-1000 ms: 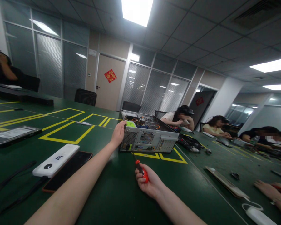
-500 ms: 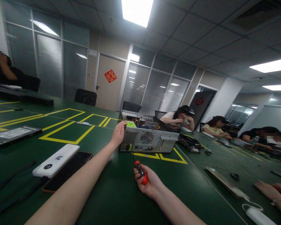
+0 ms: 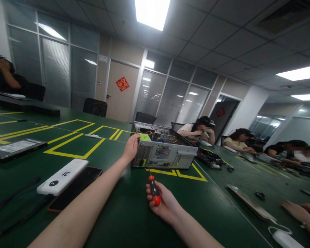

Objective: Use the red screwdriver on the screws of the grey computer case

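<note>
An opened computer case (image 3: pixel 167 155) lies on the green table, its grey back panel facing me and wires showing inside. My left hand (image 3: pixel 131 147) grips its left corner, fingertips over the top edge by a bright green label. In my right hand (image 3: pixel 162 201) is a screwdriver with a red and black handle (image 3: pixel 154 191), fingers wrapped round it. The shaft points up toward the lower left part of the back panel. Whether its tip touches the case or a screw is too small to tell.
Left of my forearm are a white power bank (image 3: pixel 63 176), a dark phone (image 3: pixel 79 187) and a hard drive (image 3: pixel 17 148). To the right lie another phone (image 3: pixel 250 201) and a co-worker's hand (image 3: pixel 296 210). Dark parts (image 3: pixel 210 158) sit beside the case; several people work farther off.
The screwdriver has turned more upright in my right hand, its handle end shifting slightly left. My left hand and the computer case have stayed in place.
</note>
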`<state>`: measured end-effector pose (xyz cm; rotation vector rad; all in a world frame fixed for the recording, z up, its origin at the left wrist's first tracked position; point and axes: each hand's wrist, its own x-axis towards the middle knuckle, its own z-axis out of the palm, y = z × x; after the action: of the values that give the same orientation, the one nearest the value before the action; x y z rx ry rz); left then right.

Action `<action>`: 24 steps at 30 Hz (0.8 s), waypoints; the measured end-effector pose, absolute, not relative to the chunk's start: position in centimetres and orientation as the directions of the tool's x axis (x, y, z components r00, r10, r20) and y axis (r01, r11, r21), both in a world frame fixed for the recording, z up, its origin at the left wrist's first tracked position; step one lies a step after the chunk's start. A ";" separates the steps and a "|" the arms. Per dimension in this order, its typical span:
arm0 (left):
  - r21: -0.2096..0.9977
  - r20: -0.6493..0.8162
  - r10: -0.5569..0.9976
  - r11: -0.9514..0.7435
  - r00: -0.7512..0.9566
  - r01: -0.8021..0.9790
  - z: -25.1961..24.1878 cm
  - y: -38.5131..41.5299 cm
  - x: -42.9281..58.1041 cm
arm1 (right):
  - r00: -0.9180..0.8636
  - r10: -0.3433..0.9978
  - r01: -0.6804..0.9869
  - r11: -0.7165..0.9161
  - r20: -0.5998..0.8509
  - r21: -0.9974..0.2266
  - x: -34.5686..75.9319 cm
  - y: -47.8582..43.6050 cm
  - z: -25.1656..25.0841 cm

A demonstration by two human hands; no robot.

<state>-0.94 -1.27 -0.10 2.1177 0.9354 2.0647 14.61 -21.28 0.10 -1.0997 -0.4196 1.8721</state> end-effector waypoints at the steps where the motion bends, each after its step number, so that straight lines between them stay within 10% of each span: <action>1: 0.425 0.898 0.435 -0.819 -0.066 0.386 -0.1 -1.3 -0.9 | -0.196 0.846 -0.515 -0.520 -0.497 -0.681 14.5 -21.5 0.2; 15: 0.429 0.896 0.439 -0.817 -0.067 0.386 -0.2 -1.3 -0.8 | 0.035 0.998 -0.324 -0.038 -0.052 -0.945 17.0 -19.7 1.7; 24: 0.479 0.871 0.486 -0.803 -0.076 0.356 0.5 -1.4 -1.0 | -0.088 0.996 0.085 0.023 0.016 -0.996 15.5 -19.5 -2.1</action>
<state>-0.97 -1.38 0.52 2.0667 0.9460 2.0250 15.46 -19.49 -2.09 -1.2149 -1.3470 1.2169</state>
